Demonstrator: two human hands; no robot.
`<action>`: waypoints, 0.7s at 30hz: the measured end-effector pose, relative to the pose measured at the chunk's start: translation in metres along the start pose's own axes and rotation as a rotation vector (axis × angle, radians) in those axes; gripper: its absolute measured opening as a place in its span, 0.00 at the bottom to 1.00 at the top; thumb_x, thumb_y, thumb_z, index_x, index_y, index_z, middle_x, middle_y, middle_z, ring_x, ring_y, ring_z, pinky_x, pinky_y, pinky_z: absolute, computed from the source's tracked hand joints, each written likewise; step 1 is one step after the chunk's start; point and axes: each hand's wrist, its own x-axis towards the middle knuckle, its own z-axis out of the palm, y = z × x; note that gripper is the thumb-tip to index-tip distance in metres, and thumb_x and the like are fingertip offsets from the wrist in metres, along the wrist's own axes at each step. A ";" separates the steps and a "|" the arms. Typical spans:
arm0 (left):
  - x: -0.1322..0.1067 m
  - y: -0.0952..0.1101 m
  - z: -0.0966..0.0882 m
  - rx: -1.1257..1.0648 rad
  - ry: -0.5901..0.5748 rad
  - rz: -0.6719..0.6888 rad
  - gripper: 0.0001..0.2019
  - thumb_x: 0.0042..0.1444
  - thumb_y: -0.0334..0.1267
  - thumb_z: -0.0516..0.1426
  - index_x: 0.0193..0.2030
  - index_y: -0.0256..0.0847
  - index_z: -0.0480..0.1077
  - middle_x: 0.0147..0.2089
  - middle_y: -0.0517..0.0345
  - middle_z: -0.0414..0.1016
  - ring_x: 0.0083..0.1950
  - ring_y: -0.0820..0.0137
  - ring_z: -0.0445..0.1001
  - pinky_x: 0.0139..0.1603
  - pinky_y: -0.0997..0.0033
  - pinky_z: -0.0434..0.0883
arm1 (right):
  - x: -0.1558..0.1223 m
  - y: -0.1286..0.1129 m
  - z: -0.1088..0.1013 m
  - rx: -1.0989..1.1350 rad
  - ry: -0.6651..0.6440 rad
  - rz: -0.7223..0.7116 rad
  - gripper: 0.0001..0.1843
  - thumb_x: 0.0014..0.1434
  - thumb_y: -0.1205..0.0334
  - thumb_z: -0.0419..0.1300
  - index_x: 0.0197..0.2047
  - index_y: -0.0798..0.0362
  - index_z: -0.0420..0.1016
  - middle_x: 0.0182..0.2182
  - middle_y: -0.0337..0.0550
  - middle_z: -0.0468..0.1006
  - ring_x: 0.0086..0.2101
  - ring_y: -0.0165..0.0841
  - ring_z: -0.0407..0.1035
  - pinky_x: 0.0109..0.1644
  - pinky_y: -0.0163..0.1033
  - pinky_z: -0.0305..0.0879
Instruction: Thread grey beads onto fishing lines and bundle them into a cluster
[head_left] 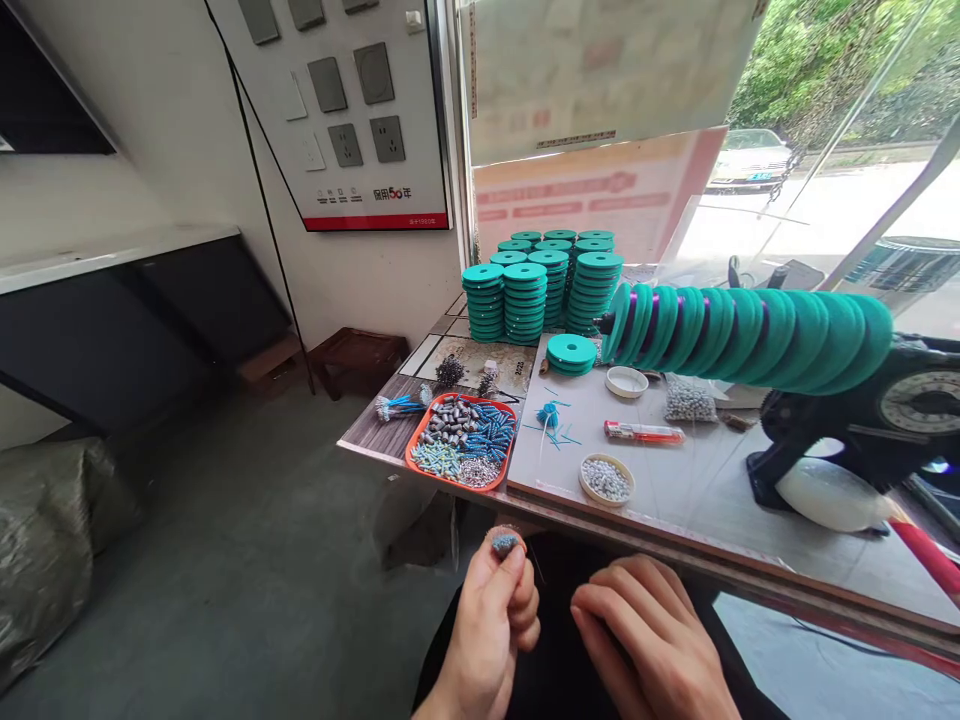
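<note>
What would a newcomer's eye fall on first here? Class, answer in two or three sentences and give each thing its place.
First the long row of teal discs on the black machine at the right of the table, with stacks of teal discs at its far edge. Then the orange tray of small parts at its left end. Below, the left hand pinches a small blue tuft.

We count two hands, the left hand [487, 620] and the right hand [645, 630], and one blue tuft [504, 543]. We see one orange tray [410, 455], two round dishes, a white dish [627, 381] and a bead dish [606, 478], one orange tube [643, 432], one bead bag [688, 400] and one low disc stack [571, 352]. We make out about eleven tall disc stacks [525, 300]; the back ones overlap.
</note>
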 end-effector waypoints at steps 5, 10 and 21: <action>0.000 0.000 -0.002 -0.045 -0.006 -0.029 0.18 0.44 0.43 0.64 0.28 0.40 0.57 0.18 0.74 0.46 0.19 0.82 0.41 0.19 0.78 0.42 | -0.001 0.000 0.002 -0.007 0.014 0.007 0.08 0.58 0.73 0.52 0.31 0.53 0.68 0.25 0.39 0.69 0.29 0.31 0.62 0.39 0.39 0.58; -0.001 -0.003 -0.001 -0.023 -0.012 -0.033 0.20 0.44 0.51 0.62 0.31 0.42 0.56 0.17 0.74 0.48 0.18 0.82 0.40 0.18 0.78 0.39 | 0.000 0.002 0.000 -0.014 0.017 -0.004 0.08 0.58 0.73 0.53 0.30 0.53 0.68 0.24 0.39 0.69 0.29 0.31 0.62 0.39 0.39 0.58; 0.002 -0.002 0.000 -0.095 -0.020 -0.054 0.20 0.42 0.46 0.66 0.26 0.40 0.57 0.17 0.74 0.45 0.19 0.82 0.40 0.19 0.79 0.42 | 0.006 -0.001 0.000 -0.037 0.056 -0.052 0.10 0.58 0.74 0.51 0.28 0.53 0.68 0.22 0.38 0.68 0.27 0.30 0.62 0.37 0.37 0.59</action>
